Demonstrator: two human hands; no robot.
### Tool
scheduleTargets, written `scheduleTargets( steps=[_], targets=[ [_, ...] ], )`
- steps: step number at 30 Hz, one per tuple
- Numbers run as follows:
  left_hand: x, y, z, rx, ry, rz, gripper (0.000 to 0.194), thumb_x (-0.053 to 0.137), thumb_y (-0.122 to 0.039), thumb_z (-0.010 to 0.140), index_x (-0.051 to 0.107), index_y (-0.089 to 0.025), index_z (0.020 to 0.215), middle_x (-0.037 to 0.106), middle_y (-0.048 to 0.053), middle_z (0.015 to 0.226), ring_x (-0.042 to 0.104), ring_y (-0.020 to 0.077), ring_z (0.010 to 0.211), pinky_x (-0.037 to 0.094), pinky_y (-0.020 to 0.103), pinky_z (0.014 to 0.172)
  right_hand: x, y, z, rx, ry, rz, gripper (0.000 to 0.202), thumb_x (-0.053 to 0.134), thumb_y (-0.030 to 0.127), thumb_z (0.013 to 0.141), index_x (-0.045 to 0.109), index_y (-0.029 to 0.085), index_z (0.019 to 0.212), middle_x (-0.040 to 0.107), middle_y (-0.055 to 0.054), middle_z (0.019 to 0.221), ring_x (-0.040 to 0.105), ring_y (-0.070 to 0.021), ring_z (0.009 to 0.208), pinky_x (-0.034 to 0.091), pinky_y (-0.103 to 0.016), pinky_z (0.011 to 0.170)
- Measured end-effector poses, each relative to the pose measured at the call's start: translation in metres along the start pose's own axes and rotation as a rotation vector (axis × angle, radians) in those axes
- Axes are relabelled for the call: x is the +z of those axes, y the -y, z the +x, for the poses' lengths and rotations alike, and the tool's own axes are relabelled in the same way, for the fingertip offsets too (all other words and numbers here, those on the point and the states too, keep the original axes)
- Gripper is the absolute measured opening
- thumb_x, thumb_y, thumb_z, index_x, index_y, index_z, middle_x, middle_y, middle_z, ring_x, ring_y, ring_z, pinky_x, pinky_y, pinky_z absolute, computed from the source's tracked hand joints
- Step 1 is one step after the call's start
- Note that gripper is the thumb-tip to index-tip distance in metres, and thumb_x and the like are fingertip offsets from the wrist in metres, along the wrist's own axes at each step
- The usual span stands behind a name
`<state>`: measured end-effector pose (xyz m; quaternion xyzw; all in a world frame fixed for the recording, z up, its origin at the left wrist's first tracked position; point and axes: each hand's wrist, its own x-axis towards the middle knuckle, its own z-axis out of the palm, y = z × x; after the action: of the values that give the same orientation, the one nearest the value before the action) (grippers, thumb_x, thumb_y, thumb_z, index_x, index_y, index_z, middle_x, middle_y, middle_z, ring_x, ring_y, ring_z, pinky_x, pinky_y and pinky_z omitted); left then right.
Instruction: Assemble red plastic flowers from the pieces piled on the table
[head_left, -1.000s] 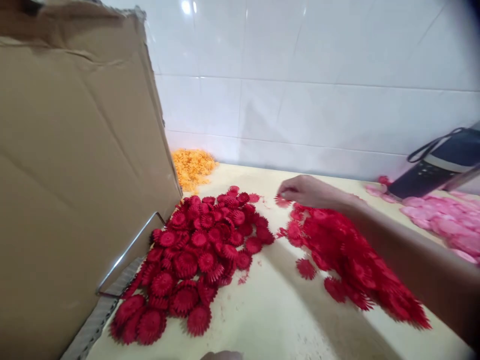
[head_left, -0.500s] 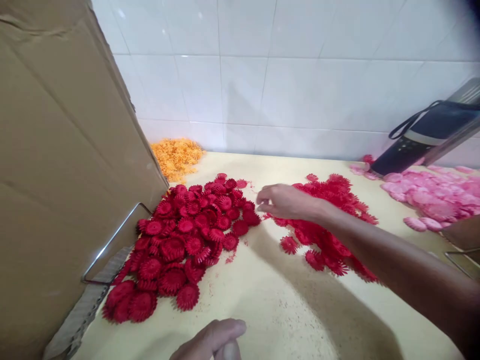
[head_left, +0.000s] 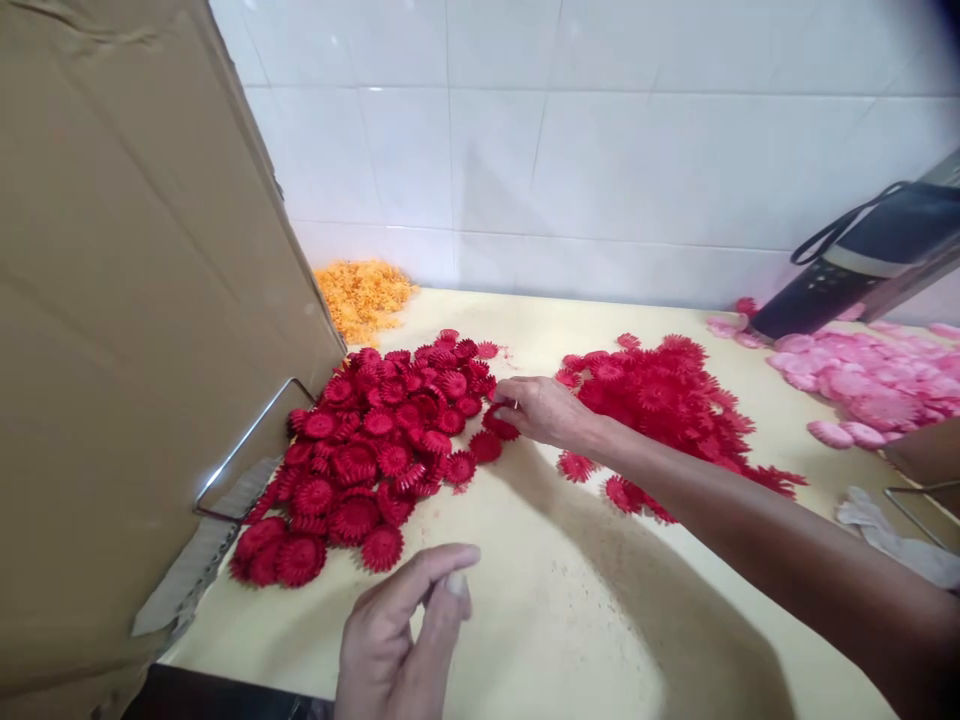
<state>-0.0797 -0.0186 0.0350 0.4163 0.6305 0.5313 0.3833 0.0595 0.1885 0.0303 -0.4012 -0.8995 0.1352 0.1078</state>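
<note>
My right hand reaches in from the right to the near-right edge of a pile of dark red pleated flower pieces. Its fingers are curled and pressed together, touching or just above a dark red piece at the pile's edge; what they hold, if anything, is hidden. Low in the middle is my left hand, raised over the table, thumb and index finger pinched close. Nothing shows clearly between those fingertips. Beneath and beyond my right wrist spreads a second pile of brighter red, flat petal-edged pieces.
A tall cardboard sheet with a metal wire handle stands at the left. Orange petal bits lie at the tiled wall. Pink pieces and a tilted dark bottle are at the right.
My right hand has moved left, from the brighter pile's edge to the dark red pile. My left hand has risen further into view. The view has shifted slightly.
</note>
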Motion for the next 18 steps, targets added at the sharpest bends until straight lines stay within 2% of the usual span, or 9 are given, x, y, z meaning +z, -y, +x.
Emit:
scheduleTargets(
  steps=[8,10,15,18],
  targets=[
    [0.006,0.001,0.011,0.077,-0.018,0.07,0.021,0.054,-0.03,0.078,0.068,-0.015,0.084,0.055,-0.001,0.055,0.048,0.0104,0.05,0.04,0.02,0.047,0.006,0.002,-0.002,0.146,-0.098,0.234,0.007,0.052,0.018,0.08,0.058,0.019,0.083,0.062,0.002,0.07,0.055,-0.0116,0.063,0.038,-0.021,0.057],
    [0.007,0.001,0.01,0.092,0.026,0.106,0.021,0.054,-0.029,0.078,0.068,-0.014,0.083,0.056,-0.001,0.055,0.049,0.0108,0.051,0.041,0.02,0.048,0.005,0.0,-0.005,0.177,-0.121,0.274,0.006,0.05,0.02,0.081,0.056,0.019,0.081,0.062,0.002,0.071,0.056,-0.0113,0.064,0.039,-0.02,0.058],
    [0.015,0.0,0.006,0.217,0.221,0.261,0.022,0.049,-0.026,0.08,0.068,-0.015,0.085,0.062,0.002,0.063,0.055,0.0129,0.055,0.044,0.021,0.052,-0.001,0.0,-0.021,0.27,-0.153,0.296,0.007,0.047,0.023,0.082,0.051,0.019,0.078,0.059,0.001,0.068,0.053,-0.0123,0.061,0.038,-0.022,0.055],
    [0.024,-0.001,0.002,0.243,0.252,0.29,0.023,0.048,-0.026,0.081,0.068,-0.015,0.084,0.064,0.003,0.066,0.055,0.0128,0.055,0.043,0.02,0.05,0.002,0.0,-0.018,0.323,-0.156,0.281,0.008,0.046,0.024,0.081,0.05,0.019,0.077,0.057,0.0,0.067,0.052,-0.0139,0.061,0.037,-0.023,0.054]
  ],
)
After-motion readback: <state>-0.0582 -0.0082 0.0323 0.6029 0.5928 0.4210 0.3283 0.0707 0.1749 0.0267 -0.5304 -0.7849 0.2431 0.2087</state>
